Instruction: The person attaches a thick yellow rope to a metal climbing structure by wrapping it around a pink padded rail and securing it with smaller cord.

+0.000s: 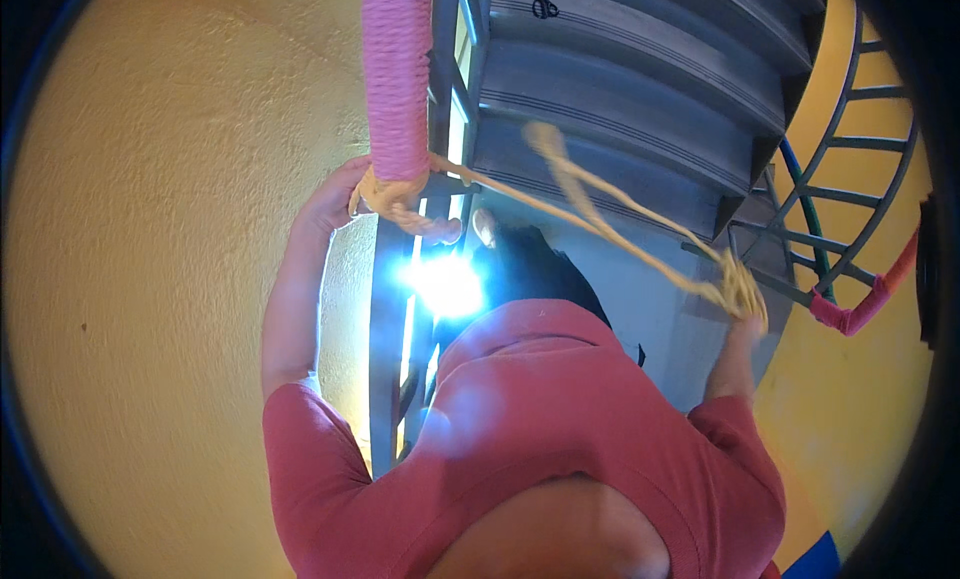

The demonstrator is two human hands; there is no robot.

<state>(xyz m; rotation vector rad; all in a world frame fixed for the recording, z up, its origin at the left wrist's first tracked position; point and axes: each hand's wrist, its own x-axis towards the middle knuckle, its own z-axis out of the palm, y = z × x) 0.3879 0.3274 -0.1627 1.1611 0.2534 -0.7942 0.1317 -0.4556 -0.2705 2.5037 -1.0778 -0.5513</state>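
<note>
A handrail (pixel 397 79) wound tightly with pink cord comes down from the top. At its lower end several turns of pale yellow rope (pixel 392 194) go round it, and a thicker twisted end hangs beneath. My left hand (pixel 338 191) is closed round the rail from the left; its fingertips are partly hidden behind rail and rope. From there the yellow rope runs taut to the right. Out to that side, my right hand (pixel 745 319) grips a gathered bundle of this rope (pixel 738 284). A loose loop swings above the taut stretch, its tip blurred.
Grey metal stairs (pixel 620 99) rise ahead, with scissors (pixel 544 5) on an upper step. Grey railing bars stand beside my left arm, with a glaring light behind them. A yellow wall (pixel 180 229) fills the left. Another railing (pixel 870 144) with a pink-wrapped rail (pixel 850 317) curves at right.
</note>
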